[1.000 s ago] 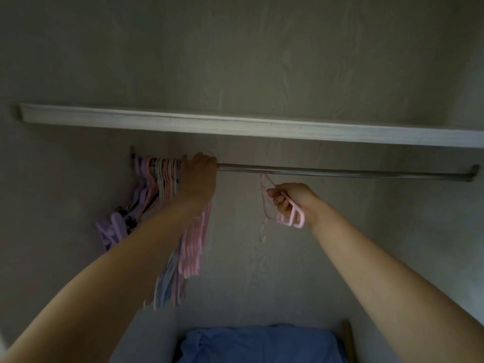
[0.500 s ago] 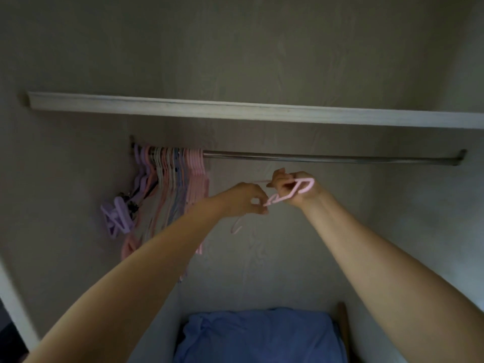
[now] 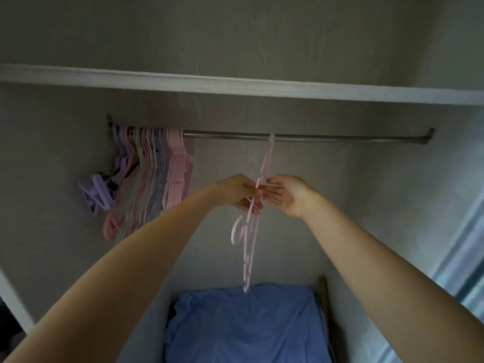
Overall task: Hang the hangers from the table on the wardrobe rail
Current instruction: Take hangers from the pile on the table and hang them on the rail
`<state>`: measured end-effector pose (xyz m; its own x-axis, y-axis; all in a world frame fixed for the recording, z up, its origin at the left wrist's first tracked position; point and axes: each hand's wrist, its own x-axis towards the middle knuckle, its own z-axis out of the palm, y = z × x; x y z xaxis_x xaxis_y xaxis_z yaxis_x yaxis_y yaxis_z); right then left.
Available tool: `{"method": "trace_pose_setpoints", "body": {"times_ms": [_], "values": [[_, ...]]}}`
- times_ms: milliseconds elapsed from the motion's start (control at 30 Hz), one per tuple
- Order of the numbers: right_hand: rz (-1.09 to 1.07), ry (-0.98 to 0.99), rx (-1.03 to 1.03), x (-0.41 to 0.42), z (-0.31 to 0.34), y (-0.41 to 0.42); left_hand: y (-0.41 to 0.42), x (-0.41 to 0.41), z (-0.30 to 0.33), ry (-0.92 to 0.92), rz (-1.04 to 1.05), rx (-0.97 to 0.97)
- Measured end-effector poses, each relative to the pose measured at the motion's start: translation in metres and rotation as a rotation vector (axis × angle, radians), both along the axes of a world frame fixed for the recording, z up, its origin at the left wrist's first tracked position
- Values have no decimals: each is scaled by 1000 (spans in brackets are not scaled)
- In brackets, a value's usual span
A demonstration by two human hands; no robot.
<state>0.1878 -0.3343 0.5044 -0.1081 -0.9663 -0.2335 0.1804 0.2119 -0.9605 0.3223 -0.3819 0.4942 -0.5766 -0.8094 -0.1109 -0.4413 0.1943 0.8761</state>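
A metal wardrobe rail [image 3: 340, 139] runs across under a white shelf. A pink hanger [image 3: 266, 163] has its hook on the rail near the middle and hangs edge-on. A second pink hanger [image 3: 248, 244] dangles lower, its hook at the left. My left hand [image 3: 242, 189] and my right hand [image 3: 286, 193] meet at the pink hangers, fingers pinched on them. Which hand holds which hanger is unclear. Several pink, purple and pale hangers [image 3: 157, 163] hang bunched at the rail's left end.
The white shelf [image 3: 235, 85] sits just above the rail. Purple clips [image 3: 95, 196] hang at the far left. Folded blue fabric [image 3: 243, 326] lies on the wardrobe floor below. A wardrobe side edge [image 3: 15, 302] shows at the lower left.
My left hand left the bunch on the rail and came to my right hand. Both hands lifted the pink hangers, and one hook now sits on the rail.
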Motion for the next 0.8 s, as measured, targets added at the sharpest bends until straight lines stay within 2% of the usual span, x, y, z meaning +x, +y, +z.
{"method": "trace_pose_setpoints", "body": {"times_ms": [233,333,500,600,667,800], "values": [[114,341,-134,4,1,8,-9,-3,-2,339,310,229],[118,369,-224,11,7,4,-17,-2,7,414,464,245],[154,510,-417,22,24,-3,-41,8,18,506,569,209],[194,581,-539,34,32,-16,-54,16,23,517,579,182],[192,650,-582,44,34,-28,-63,21,26,456,621,113],[-18,642,-594,55,32,-65,-70,37,37,264,644,-65]]}}
